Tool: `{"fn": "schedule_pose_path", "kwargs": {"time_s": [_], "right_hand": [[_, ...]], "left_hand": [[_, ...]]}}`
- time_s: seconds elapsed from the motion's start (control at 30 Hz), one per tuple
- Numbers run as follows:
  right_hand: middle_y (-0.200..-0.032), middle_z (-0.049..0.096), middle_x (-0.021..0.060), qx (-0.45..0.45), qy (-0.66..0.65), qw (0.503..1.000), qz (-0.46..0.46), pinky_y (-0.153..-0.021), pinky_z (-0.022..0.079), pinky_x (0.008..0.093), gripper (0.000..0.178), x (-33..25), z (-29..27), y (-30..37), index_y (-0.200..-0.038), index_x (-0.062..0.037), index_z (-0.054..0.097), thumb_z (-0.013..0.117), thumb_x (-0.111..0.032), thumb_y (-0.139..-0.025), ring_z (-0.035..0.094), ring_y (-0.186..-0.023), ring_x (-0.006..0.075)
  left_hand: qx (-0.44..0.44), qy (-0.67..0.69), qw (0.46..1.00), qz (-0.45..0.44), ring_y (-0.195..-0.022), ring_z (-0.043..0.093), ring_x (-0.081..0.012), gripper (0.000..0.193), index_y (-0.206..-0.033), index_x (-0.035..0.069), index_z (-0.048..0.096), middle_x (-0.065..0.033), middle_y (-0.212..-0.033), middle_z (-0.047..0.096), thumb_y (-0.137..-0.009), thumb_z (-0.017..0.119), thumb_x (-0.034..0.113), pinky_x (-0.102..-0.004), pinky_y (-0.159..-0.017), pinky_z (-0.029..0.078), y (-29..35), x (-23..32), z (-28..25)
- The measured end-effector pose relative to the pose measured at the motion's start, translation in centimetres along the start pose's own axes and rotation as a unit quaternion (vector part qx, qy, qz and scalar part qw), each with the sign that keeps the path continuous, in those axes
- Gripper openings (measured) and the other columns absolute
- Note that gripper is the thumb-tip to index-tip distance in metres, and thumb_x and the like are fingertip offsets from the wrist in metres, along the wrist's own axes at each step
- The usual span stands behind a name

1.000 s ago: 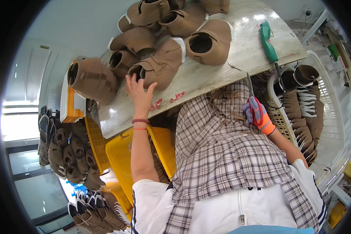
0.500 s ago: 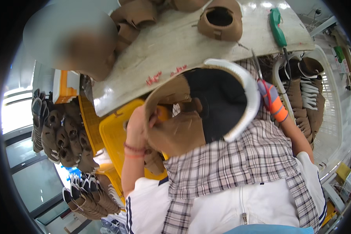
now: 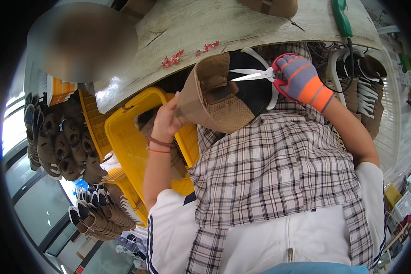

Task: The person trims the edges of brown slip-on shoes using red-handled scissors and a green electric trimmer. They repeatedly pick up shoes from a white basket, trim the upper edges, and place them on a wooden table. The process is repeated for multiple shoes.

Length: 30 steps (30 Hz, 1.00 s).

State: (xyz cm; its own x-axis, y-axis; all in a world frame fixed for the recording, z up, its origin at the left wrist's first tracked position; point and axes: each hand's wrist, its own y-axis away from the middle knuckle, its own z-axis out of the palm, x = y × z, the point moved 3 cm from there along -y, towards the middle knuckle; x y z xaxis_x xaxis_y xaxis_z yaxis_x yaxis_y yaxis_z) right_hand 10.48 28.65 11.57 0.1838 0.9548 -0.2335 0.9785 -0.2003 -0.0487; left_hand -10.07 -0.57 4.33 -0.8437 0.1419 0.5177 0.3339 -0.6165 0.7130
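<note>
My left hand [image 3: 165, 121], bare with a band at the wrist, grips a brown shoe upper [image 3: 217, 112] at its left end. The upper's opening faces up and shows a black lining and a brown strap-like piece inside; a white edge runs along its right side. In a grey and orange glove, my right hand [image 3: 301, 80] is closed on red-handled scissors [image 3: 256, 75]. Their blades are spread and point left, over or within the black-lined part of the opening. Whether they touch the upper cannot be made out.
Ahead is a pale worktable [image 3: 178, 34] with red scraps [image 3: 172, 58], a green-handled corded tool [image 3: 341, 18] and another brown upper [image 3: 271, 7]. A yellow crate [image 3: 123, 121] stands left. Stacked uppers [image 3: 367, 102] fill a white basket at right; more uppers [image 3: 61, 141] stand far left.
The scissors have come left from beside the upper to its opening, their blades now spread. The upper has tilted and moved slightly away from me in my left hand.
</note>
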Motion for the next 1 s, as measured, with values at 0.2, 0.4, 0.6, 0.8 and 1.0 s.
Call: {"fn": "schedule_pose_path", "kwargs": {"time_s": [0.2, 0.4, 0.6, 0.8, 1.0], "right_hand": [[-0.092, 0.06, 0.0122, 0.022, 0.046, 0.998, -0.032, -0.081, 0.046, 0.0402, 0.038, 1.2, 2.3, -1.1, -0.096, -0.0069, 0.059, 0.074, -0.029, -0.068, 0.058, -0.087, 0.0302], [-0.091, 0.06, 0.0113, 0.045, 0.06, 0.996, -0.045, -0.08, 0.045, 0.0381, 0.041, 0.2, 2.9, -1.8, -0.096, -0.0082, 0.059, 0.075, -0.031, -0.067, 0.058, -0.087, 0.0284], [-0.088, 0.06, 0.0104, 0.045, 0.066, 0.996, -0.043, -0.077, 0.046, 0.0383, 0.04, -0.2, 3.7, -2.4, -0.096, -0.009, 0.059, 0.074, -0.032, -0.068, 0.058, -0.085, 0.0275], [-0.088, 0.063, 0.0089, -0.014, 0.089, 0.996, 0.007, -0.076, 0.047, 0.0375, 0.037, 1.1, 4.8, -1.8, -0.096, -0.0097, 0.06, 0.072, -0.032, -0.07, 0.06, -0.086, 0.0267], [-0.091, 0.061, 0.0088, 0.064, 0.074, 0.995, -0.006, -0.08, 0.045, 0.0376, 0.04, -0.9, 1.4, -2.7, -0.099, -0.0094, 0.062, 0.071, -0.036, -0.071, 0.059, -0.088, 0.0267]], "left_hand": [[-0.07, 0.147, 0.976, 0.142, -0.113, 0.054, -0.0262, 0.046, -0.13, -0.001, 0.045, -0.0141, -0.127, 0.052, -0.087, 0.06, 0.001, -0.0394, -0.098, 0.046, -2.4, -5.1, -1.8], [0.019, -0.257, 0.881, 0.396, -0.115, 0.052, -0.0227, 0.048, -0.132, 0.003, 0.046, -0.0095, -0.129, 0.053, -0.089, 0.064, 0.011, -0.0371, -0.098, 0.045, -7.4, -5.5, 0.3], [0.027, -0.292, 0.849, 0.439, -0.113, 0.054, -0.02, 0.047, -0.131, 0.004, 0.047, -0.0083, -0.126, 0.055, -0.089, 0.064, 0.014, -0.0316, -0.096, 0.047, -7.2, -4.8, 1.6], [0.026, -0.168, 0.914, 0.37, -0.112, 0.055, -0.0208, 0.048, -0.129, 0.003, 0.048, -0.0087, -0.122, 0.057, -0.088, 0.066, 0.02, -0.0328, -0.093, 0.049, -6.7, -4.7, 1.8], [0.005, -0.218, 0.892, 0.396, -0.113, 0.054, -0.0238, 0.052, -0.131, 0.005, 0.045, -0.0105, -0.124, 0.055, -0.089, 0.064, 0.029, -0.0404, -0.094, 0.049, -6.8, -5.1, 2.2]]}}
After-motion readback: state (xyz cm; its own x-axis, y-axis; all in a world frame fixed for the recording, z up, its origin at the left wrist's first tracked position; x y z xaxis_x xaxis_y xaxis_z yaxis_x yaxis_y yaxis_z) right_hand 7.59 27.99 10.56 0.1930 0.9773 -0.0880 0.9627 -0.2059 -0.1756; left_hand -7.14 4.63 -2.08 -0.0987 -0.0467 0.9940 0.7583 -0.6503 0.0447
